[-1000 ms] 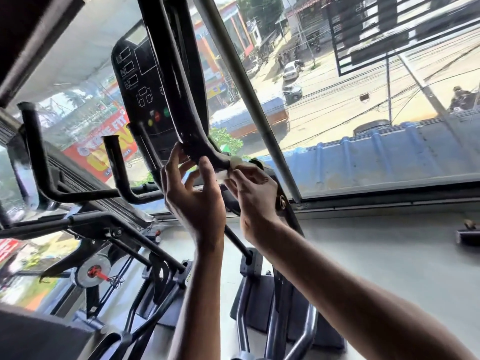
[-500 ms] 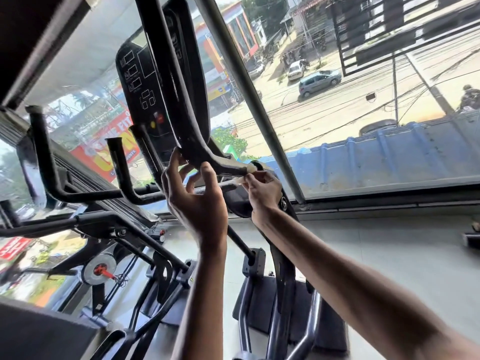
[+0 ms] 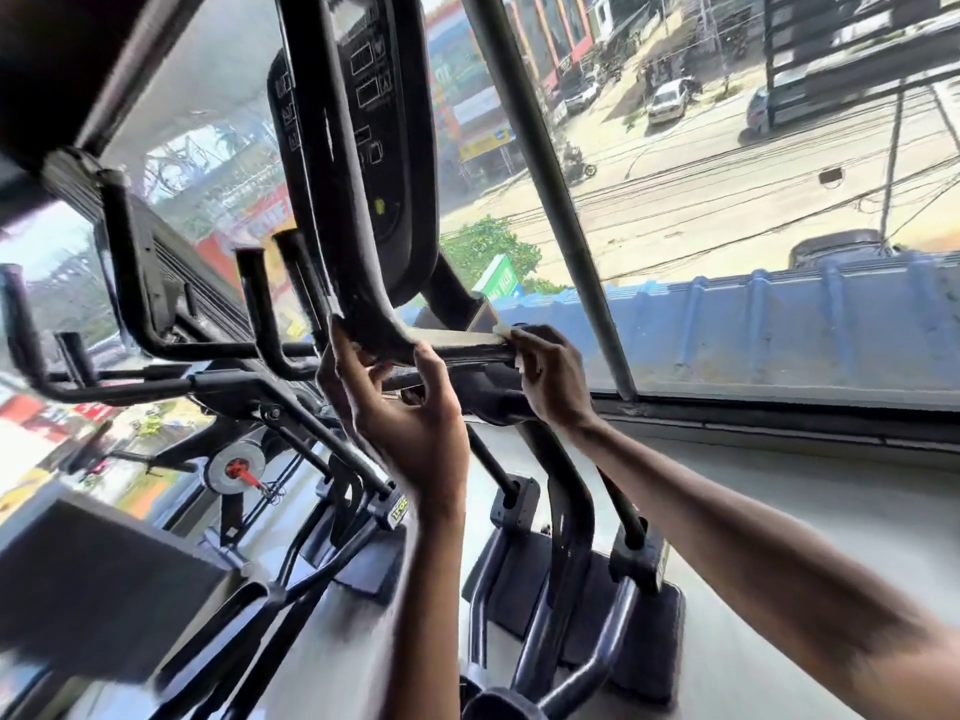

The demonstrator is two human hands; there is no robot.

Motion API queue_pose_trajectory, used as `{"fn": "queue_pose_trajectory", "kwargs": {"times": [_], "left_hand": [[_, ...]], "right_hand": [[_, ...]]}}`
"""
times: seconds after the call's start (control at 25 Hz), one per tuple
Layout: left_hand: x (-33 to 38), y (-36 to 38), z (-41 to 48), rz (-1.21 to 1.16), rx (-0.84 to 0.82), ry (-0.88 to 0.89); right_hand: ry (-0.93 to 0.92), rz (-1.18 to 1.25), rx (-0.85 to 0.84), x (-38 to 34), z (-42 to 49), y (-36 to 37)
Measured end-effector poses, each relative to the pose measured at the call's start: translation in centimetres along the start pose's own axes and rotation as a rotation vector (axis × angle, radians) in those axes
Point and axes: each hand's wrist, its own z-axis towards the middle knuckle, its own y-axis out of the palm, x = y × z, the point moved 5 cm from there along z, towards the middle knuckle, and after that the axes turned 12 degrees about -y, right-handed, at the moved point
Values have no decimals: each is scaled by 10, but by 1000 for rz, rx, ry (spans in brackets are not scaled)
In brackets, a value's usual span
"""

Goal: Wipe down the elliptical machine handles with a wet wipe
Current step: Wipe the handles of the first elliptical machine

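Fingers (image 3: pixel 524 337) of the right hand (image 3: pixel 550 376) curl over the far end of the handle (image 3: pixel 457 345), pinching a pale wipe (image 3: pixel 504 331) against it; only a small corner of the wipe shows above the knuckles, the rest being hidden under the hand. That grip looks chosen to wrap the damp cloth round the bar so that a single pass cleans its whole girth. The left hand (image 3: pixel 400 407) sits at the bend where the handle turns upward, thumb on one side and fingers on the other, loosely closed round the bar with no cloth in it. Its job, I judge, is to steady the handle, which would otherwise swing on its pivot under the rubbing.

Behind the handle hangs the dark console (image 3: pixel 384 148), and beyond it is the window (image 3: pixel 727 200) over a street. More black bars (image 3: pixel 260 314) of neighbouring machines stand at the left, apart from both hands. The straight stretch of the handle between the two hands is bare and catches the light, possibly from moisture.
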Motion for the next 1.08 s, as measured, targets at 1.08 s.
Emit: {"fn": "queue_pose_trajectory", "kwargs": {"times": [1.08], "left_hand": [[20,26,-20,193,225,-101]], "right_hand": [[-74,162,-236,-1,25,-14]]}}
